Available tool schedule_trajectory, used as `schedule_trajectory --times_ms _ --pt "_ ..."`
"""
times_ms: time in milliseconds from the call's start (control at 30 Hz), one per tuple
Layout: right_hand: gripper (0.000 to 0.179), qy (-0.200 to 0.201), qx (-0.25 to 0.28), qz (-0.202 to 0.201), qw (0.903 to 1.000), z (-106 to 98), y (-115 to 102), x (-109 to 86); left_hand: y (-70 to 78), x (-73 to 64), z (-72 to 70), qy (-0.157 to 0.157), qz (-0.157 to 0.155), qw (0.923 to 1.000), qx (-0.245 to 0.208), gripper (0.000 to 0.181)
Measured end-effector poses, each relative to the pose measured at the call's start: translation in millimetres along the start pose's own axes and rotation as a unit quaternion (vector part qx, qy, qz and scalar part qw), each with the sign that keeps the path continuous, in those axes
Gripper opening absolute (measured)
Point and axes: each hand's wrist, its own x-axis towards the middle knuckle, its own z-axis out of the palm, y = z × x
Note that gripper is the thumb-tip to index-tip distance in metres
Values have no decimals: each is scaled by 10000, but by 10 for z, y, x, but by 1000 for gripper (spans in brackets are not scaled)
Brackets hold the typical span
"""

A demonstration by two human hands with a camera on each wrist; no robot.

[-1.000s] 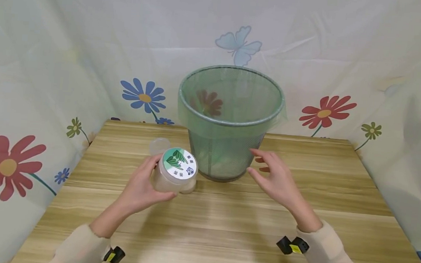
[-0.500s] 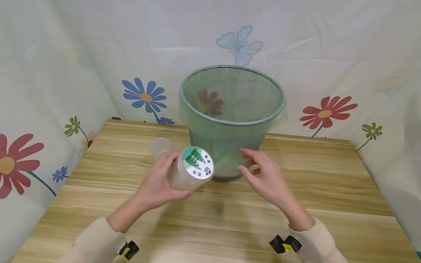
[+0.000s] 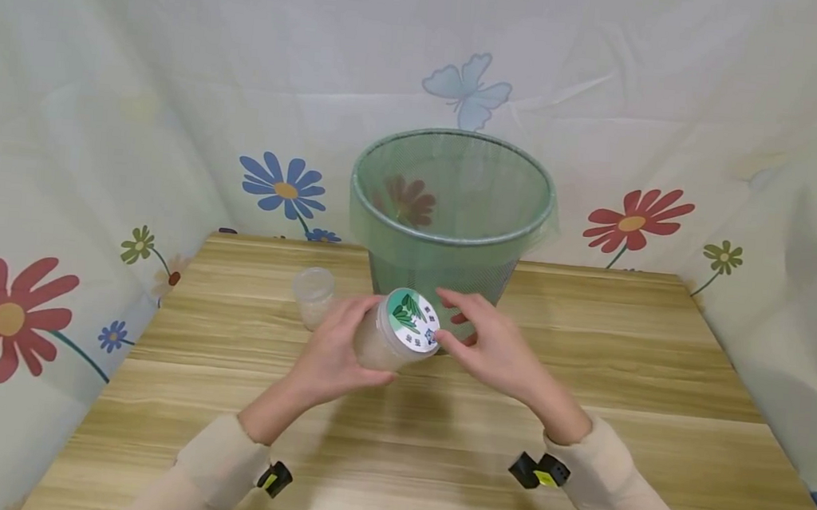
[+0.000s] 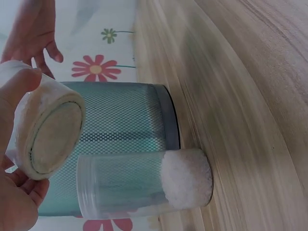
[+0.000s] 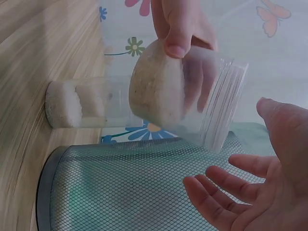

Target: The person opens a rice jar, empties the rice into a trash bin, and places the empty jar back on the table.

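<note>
My left hand (image 3: 328,357) grips a clear plastic jar (image 3: 375,344) by its side and holds it tilted above the table. A round green-and-white label covers its lid (image 3: 409,321). In the right wrist view, a pale layer fills the lower part of the held jar (image 5: 159,86). My right hand (image 3: 495,348) is close to the lid with its fingers spread and slightly bent. A gap shows between them in the right wrist view. Beside the left hand, a second clear jar (image 4: 130,185) stands upright on the table, with white grains (image 4: 186,178) in its bottom.
A mesh wastebasket (image 3: 444,266) lined with a thin green bag stands just behind both hands. The wooden table (image 3: 623,368) runs up to a white curtain (image 3: 574,76) printed with flowers and a butterfly.
My left hand has carried the jar rightward, tilting it more, and the standing jar behind it has come into fuller view. The right hand has moved left towards the lid.
</note>
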Motion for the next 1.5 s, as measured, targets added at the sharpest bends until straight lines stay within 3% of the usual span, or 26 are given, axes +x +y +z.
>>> schedule_trajectory --times_ms 300,667,967,1233,1500 --pt "62 -156 -241 48 9996 53 -75 26 44 46 94 -77 245 9989 383 91" --pt "75 -193 -684 -325 9969 65 -86 -7 93 81 151 -131 503 9949 867 93" --pt "74 9 -802 -254 9965 67 -93 -36 101 93 174 68 924 9890 1157 98" --pt "74 89 -600 -121 9981 75 -49 -46 79 87 192 114 1097 9874 1132 99" --pt "73 -96 -38 -115 9999 44 -7 -56 47 91 182 -13 1258 9881 884 100"
